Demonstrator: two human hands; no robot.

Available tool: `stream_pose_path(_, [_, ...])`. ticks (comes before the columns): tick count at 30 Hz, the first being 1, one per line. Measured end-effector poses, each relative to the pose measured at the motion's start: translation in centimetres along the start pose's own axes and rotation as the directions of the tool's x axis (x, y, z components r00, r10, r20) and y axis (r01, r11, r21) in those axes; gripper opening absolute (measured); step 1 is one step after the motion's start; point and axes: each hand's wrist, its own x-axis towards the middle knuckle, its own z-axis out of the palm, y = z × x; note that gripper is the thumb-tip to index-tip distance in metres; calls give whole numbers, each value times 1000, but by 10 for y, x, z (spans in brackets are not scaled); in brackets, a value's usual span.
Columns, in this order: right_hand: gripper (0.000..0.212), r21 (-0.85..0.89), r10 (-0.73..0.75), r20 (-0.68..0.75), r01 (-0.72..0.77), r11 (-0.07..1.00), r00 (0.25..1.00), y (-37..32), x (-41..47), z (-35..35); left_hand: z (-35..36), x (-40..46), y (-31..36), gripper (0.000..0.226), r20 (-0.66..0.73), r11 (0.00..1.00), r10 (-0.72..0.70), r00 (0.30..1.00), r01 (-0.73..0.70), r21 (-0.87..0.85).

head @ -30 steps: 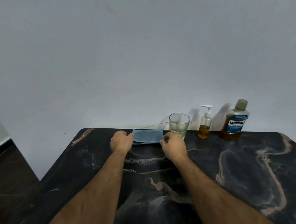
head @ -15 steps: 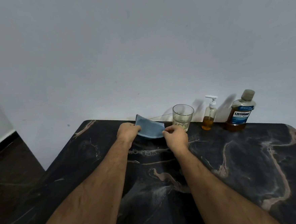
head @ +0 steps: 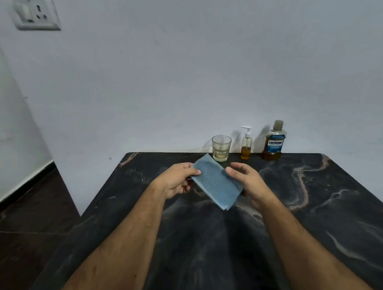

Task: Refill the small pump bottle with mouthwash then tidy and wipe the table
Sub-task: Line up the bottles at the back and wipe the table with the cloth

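Note:
A folded blue cloth (head: 216, 184) is held above the black marble table (head: 327, 214), tilted, between both hands. My left hand (head: 177, 182) pinches its upper left edge with thumb on top. My right hand (head: 245, 181) grips its right side, fingers under the cloth. At the back of the table, against the wall, stand a clear glass (head: 221, 147), a small pump bottle (head: 246, 144) about a third full of amber liquid, and a mouthwash bottle (head: 274, 141) with a blue label and its cap on.
A white wall rises right behind the table. A wall socket plate (head: 36, 14) sits high at the upper left. Dark floor (head: 25, 219) lies past the table's left edge.
Both hands have lifted the blue cloth from the back of the table and drawn it toward me. The view has tilted up, showing more wall.

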Motion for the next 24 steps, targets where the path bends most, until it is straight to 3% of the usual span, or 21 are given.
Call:
stream_pose_path(3, [67, -72, 101, 285, -84, 994, 953, -7, -43, -14, 20, -34, -8, 9, 71, 998, 17, 997, -21, 54])
stream_pose_path(5, [52, -210, 173, 352, -102, 972, 920, -4, -68, -15, 34, -54, -19, 8, 95, 997, 24, 995, -31, 75])
stream_pose_path(9, [19, -266, 93, 247, -25, 964, 965, 8, -104, -8, 51, -86, -40, 11, 58, 996, 67, 996, -70, 57])
stream_pose_path(13, [7, -439, -95, 38, 101, 893, 995, 10, -132, -9, 38, -114, -57, 16, -146, 983, 166, 975, -152, 99])
stream_pose_path(17, [5, -698, -249, 2, 180, 693, 968, 15, -159, -18, 3, -139, -91, 8, -404, 922, 341, 849, -220, 318])
stream_pose_path(21, [8, -798, -343, 46, 241, 552, 938, 27, -179, -5, -25, -161, -125, 10, -615, 869, 399, 680, -66, 490])
stream_pose_path(24, [16, -839, -449, 86, 307, 450, 890, 34, -187, 18, -34, -170, -140, 18, -662, 846, 400, 633, 23, 533])
